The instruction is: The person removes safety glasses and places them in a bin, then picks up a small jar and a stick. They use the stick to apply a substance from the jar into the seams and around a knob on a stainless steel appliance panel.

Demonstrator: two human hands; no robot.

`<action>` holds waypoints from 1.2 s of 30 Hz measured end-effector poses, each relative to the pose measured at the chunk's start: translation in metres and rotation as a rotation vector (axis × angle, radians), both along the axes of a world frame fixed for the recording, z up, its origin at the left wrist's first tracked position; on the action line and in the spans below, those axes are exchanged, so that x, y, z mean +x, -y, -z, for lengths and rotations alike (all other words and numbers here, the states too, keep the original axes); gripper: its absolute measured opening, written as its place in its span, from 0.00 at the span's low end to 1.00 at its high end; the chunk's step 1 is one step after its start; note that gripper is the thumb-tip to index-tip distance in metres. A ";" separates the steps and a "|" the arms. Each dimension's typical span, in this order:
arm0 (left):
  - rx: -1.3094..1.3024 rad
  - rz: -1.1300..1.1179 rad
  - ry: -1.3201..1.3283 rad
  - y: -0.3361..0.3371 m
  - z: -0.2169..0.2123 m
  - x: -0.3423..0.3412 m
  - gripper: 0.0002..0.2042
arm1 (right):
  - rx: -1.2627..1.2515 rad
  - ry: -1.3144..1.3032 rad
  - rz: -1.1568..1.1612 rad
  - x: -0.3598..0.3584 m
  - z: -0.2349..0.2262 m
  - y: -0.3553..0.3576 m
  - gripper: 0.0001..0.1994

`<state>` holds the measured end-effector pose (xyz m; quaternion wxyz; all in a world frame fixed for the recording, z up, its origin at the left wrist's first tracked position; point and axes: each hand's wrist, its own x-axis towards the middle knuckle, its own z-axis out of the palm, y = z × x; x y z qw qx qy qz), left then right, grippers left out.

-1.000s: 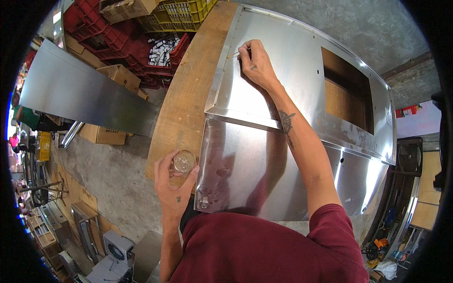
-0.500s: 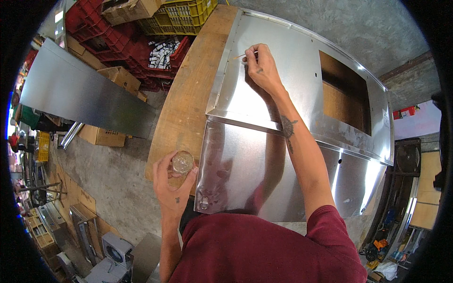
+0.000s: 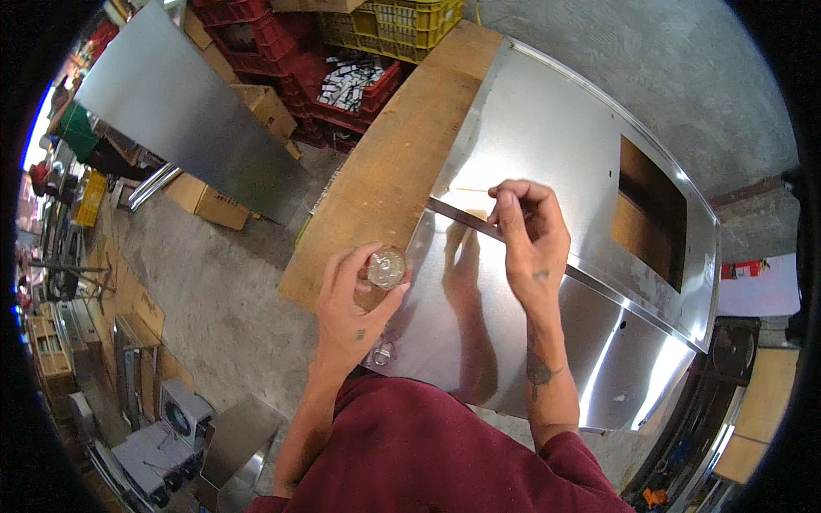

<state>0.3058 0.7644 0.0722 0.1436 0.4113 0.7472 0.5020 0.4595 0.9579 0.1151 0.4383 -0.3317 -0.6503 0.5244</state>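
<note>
Workshop seen from above, looking down a person's dark red shirt to both bare hands. The left hand (image 3: 355, 312) has its fingers curled around a small round clear jar with a pale lid (image 3: 386, 267), holding it at the near left edge of a long wooden workbench (image 3: 389, 171). The right hand (image 3: 530, 235) has its fingertips pinched shut on a thin pale stick (image 3: 473, 190), whose free end points left over a large shiny sheet-metal panel with a rectangular cut-out (image 3: 556, 128). A second polished steel sheet (image 3: 522, 342) overlaps the panel's near part and mirrors both forearms. A small metal latch (image 3: 382, 351) sits at that sheet's near corner, just below the left hand. Beyond the bench, on a grey concrete floor (image 3: 214, 291), stand red plastic crates (image 3: 291, 51), a yellow plastic crate (image 3: 402, 21), brown cardboard boxes (image 3: 209, 201) and a leaning flat grey metal sheet (image 3: 184, 111).
</note>
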 end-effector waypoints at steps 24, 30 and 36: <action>0.063 0.034 -0.085 0.006 -0.002 0.003 0.31 | 0.571 0.209 -0.285 -0.015 0.014 0.062 0.10; 0.060 0.042 -0.099 0.006 -0.003 0.005 0.32 | 0.599 0.227 -0.268 -0.016 0.021 0.060 0.11; 0.055 0.046 -0.108 0.007 -0.001 0.007 0.33 | 0.607 0.240 -0.282 -0.017 0.023 0.058 0.11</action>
